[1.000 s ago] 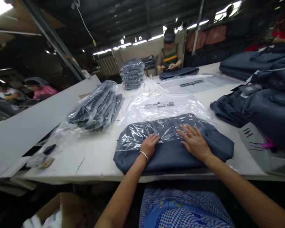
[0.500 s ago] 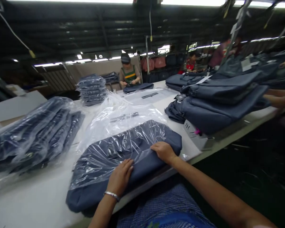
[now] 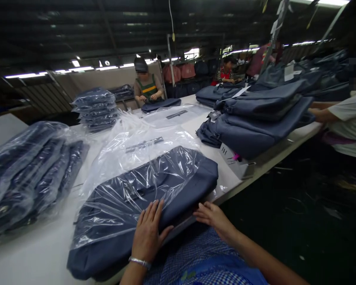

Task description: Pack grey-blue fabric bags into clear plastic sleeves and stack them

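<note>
A dark blue bag (image 3: 192, 186) lies on the white table in front of me, with a clear plastic bag (image 3: 148, 174) over most of its top. Its near side and ends are bare fabric. My left hand (image 3: 150, 225), a silver bracelet at its wrist, rests with fingers spread on the near edge of the blue bag. Just off the bag's near right edge, by the table edge, my right hand (image 3: 212, 219) is held with fingers stretched out and nothing in it.
Flat clear plastic bags (image 3: 115, 158) lie behind the blue bag. Wrapped bags stand in a stack (image 3: 95, 109) and lie at the left (image 3: 32, 170). Unwrapped blue bags (image 3: 255, 126) are piled at the right, beside a co-worker (image 3: 347, 118). Another person (image 3: 148, 85) works across the table.
My right hand has let go of the plastic and drawn back toward me off the bag. My left hand has flattened on the near edge. The view has turned to the right.
</note>
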Tool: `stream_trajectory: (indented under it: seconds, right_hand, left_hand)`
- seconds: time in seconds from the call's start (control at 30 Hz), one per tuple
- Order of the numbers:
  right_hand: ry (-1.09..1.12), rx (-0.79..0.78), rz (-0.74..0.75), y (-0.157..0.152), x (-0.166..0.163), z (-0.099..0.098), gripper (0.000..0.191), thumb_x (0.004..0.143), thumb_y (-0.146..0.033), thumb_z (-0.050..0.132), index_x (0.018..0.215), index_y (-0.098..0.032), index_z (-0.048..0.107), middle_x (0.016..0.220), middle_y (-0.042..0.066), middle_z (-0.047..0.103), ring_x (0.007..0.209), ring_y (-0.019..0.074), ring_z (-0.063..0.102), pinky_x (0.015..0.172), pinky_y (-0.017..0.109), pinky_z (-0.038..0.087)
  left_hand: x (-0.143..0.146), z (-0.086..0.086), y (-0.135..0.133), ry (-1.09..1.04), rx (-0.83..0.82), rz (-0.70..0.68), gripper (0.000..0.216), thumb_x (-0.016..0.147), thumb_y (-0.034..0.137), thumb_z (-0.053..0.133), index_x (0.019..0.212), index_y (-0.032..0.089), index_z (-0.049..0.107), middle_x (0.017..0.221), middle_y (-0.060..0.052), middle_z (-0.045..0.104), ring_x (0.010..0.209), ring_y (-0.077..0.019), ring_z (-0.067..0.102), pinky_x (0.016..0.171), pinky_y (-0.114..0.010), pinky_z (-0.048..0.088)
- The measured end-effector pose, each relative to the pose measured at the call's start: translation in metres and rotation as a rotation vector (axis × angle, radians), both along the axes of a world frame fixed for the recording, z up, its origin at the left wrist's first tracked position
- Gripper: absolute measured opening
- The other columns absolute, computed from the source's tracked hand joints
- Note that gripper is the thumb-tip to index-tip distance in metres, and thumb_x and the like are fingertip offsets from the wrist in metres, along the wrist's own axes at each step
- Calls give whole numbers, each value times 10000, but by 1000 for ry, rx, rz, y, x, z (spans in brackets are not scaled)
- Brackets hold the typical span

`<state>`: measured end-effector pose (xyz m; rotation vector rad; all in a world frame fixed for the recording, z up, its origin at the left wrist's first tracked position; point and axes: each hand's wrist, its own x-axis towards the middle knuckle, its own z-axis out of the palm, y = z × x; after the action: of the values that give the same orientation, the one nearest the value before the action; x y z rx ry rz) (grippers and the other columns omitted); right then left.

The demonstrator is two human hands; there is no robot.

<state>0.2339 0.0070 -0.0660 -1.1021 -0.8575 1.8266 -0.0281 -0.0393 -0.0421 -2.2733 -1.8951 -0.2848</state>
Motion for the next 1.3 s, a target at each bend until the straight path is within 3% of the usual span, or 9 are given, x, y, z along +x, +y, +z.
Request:
stream_trajectory:
  seconds: [0.13,0.37,0.53,0.7,0.77,0.87,0.97,1.13,1.3]
  right_hand:
    - [269,-128,-68,5,-9,-7,171,815,-312,682,803,-200,554,935,102,703,1021,258,683,986,462,523]
    - [203,-11,63,26,-29,0,37,744,-179,558,716,-196,542,811,81,701,851,218,700,815,417,588]
    - [167,110,43,32,-50,40,146,650,-93,584,750,-197,561,811,9,685,808,158,661,724,286,565]
    - [170,608,211,49,-72,91,324,724,-189,594,1031,-237,688,1110,22,696,1119,225,603,1048,435,432]
    - [35,697,122,68,-76,91,276,743,-237,610,999,-237,712,1058,22,714,1071,231,627,1028,434,450]
    - [-134,633,-147,109,-74,72,228,802,-291,536,941,-203,693,944,40,711,905,205,662,881,389,528]
    - [-184,545,-317,160,-71,55,321,817,-317,525,1107,-204,604,1098,64,654,954,195,632,871,378,520]
    - [-215,492,-353,237,-98,64,657,749,-302,649,1366,-214,439,1349,122,512,1107,231,573,927,366,481]
    - [-207,467,-338,289,-137,81,713,680,-256,731,1343,-199,474,1290,126,550,1066,245,588,888,351,480]
  left_hand:
    - [6,5,2,-29,-18,26,905,805,532,640,1522,248,167,1469,-112,462,1337,-301,437,1093,-491,374]
    - [20,17,9,-62,-40,78,958,728,381,727,1516,279,192,1394,-125,497,1265,-326,481,1047,-492,401]
    - [18,28,13,-122,73,123,833,753,128,551,1512,228,221,1332,-116,573,1107,-267,605,916,-385,491]
    - [-14,72,25,-157,102,451,561,858,289,470,1417,256,439,795,-49,717,616,-240,643,579,-320,439]
    - [-28,96,32,-183,126,533,501,871,376,455,1348,238,525,681,-43,676,613,-258,629,578,-325,411]
    - [-43,126,40,-223,150,623,501,868,493,431,1240,212,613,532,-25,565,603,-269,594,570,-326,379]
    - [-53,144,42,-284,155,682,511,852,565,424,1149,219,653,470,-7,501,582,-261,557,556,-317,362]
    - [-64,155,42,-351,158,742,520,811,635,447,1059,231,662,492,-7,507,613,-258,547,567,-316,374]
    - [-66,153,42,-399,136,772,501,795,639,449,1036,248,649,487,-3,500,620,-262,548,577,-321,382]
